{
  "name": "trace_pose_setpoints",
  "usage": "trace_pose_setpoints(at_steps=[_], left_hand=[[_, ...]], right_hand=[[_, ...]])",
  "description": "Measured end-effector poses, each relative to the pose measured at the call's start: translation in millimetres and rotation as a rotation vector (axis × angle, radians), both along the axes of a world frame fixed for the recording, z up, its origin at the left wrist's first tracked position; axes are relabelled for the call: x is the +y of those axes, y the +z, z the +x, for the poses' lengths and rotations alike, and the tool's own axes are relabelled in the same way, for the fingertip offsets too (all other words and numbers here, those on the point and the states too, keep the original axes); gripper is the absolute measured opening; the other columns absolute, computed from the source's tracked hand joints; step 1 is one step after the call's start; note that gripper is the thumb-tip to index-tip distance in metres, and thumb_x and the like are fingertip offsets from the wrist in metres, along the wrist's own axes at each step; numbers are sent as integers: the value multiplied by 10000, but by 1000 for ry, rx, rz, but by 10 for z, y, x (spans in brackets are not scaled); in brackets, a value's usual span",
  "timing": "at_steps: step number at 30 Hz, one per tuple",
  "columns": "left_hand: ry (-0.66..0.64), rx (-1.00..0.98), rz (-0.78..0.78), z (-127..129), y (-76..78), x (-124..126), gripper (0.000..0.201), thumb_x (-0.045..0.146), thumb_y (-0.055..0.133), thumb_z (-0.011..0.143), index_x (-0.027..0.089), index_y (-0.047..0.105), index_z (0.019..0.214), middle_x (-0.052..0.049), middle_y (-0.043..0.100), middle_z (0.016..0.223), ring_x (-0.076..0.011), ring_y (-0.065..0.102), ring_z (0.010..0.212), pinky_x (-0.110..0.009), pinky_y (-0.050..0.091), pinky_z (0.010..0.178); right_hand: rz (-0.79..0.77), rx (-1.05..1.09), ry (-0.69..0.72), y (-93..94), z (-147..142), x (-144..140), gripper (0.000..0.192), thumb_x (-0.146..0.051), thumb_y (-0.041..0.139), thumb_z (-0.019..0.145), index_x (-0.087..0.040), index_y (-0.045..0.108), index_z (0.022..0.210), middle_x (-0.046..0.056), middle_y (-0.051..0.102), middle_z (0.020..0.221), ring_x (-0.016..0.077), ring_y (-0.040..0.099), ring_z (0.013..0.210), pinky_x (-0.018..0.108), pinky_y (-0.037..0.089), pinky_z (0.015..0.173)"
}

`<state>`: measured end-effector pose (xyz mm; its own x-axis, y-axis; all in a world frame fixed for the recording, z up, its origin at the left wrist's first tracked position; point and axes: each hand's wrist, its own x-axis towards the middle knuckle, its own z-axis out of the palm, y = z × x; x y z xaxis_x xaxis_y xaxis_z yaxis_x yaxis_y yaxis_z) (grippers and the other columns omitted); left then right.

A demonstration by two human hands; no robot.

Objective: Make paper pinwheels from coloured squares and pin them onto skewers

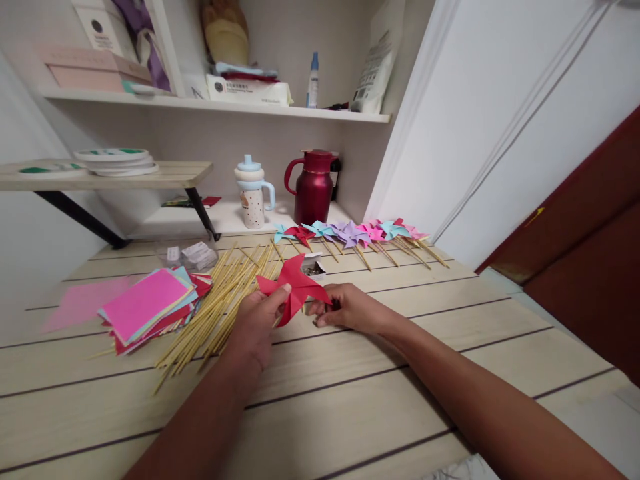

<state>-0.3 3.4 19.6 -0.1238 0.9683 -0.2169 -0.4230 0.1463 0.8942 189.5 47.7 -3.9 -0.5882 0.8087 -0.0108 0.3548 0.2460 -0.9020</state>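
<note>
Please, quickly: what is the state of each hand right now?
Left hand: closed on the red paper pinwheel, thumb on top.
Right hand: pinching the pinwheel's right edge.

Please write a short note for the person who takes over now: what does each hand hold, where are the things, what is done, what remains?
Left hand: pinches the red pinwheel by its left edge.
Right hand: fingers on the pinwheel's right blade.
Things: bamboo sticks and coloured paper stack to the left; small box behind the pinwheel.
Done: row of finished pinwheels on sticks at the back.
Left: the red pinwheel shows no stick yet; many sticks and sheets unused.
</note>
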Motion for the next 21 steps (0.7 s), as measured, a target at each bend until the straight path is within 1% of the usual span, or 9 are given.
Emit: trace_pose_setpoints(at_steps=[7,9,13,15,18,21], left_hand=[[13,1,0,-11,-17,5,209,259,814,569,146,639,589,14,633,540,-93,515,501,-218,394,522],[9,3,3,-15,-32,8,214,267,816,575,144,644,598,9,637,555,-94,518,513,-218,390,526],[10,3,6,-14,-37,11,217,268,819,571,145,641,591,12,626,549,-89,508,503,-216,380,517],[10,2,4,-9,-26,9,225,271,819,566,149,630,572,15,617,533,-88,502,487,-218,379,509],[8,7,3,0,-12,-1,238,277,821,565,150,620,553,15,607,514,-89,498,477,-220,376,500],[3,16,4,2,-11,-13,242,267,819,569,151,607,554,22,593,505,-81,483,473,-213,363,496]], right_hand=[[12,-9,-4,57,-33,-44,133,-280,712,742,-151,710,777,32,691,773,158,604,720,267,468,700],[22,-26,-10,65,-48,-48,119,-272,688,761,-153,696,766,31,692,782,161,606,734,265,465,708],[15,-93,-6,92,-19,-20,128,-259,626,804,-147,687,808,34,690,817,156,596,746,258,450,704],[-19,-152,47,134,50,0,122,-242,624,794,-146,700,802,26,691,793,149,594,726,252,448,692],[-99,-267,186,214,187,10,75,-218,698,714,-151,723,736,6,698,729,151,608,706,241,457,667],[-121,-370,235,268,274,-6,64,-208,728,684,-166,735,731,-5,699,711,152,610,694,234,442,629]])
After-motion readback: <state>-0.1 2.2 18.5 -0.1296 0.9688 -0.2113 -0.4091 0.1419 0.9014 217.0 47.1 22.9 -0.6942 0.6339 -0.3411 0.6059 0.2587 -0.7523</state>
